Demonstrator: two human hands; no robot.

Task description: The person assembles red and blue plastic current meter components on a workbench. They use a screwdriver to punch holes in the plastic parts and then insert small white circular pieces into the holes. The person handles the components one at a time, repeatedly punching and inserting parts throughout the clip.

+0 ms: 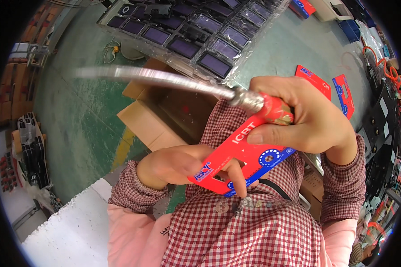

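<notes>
My left hand (176,163) grips the lower left end of a flat red and blue meter faceplate (258,153), with a finger through its rectangular window. The faceplate tilts above my checked apron (236,231). In my right hand (307,113) is a red-handled tool (251,101) with a metal collar and a long, curved metal blade. The blade points left and is blurred toward its tip, so its exact kind is unclear. My right thumb lies against the faceplate's upper part.
An open cardboard box (149,127) stands beyond my left hand. Behind it, many dark rectangular frames (187,46) lie in rows on plastic film. More red faceplates (343,95) are past my right hand. Black panels (378,115) and orange hoses (390,66) line the right side.
</notes>
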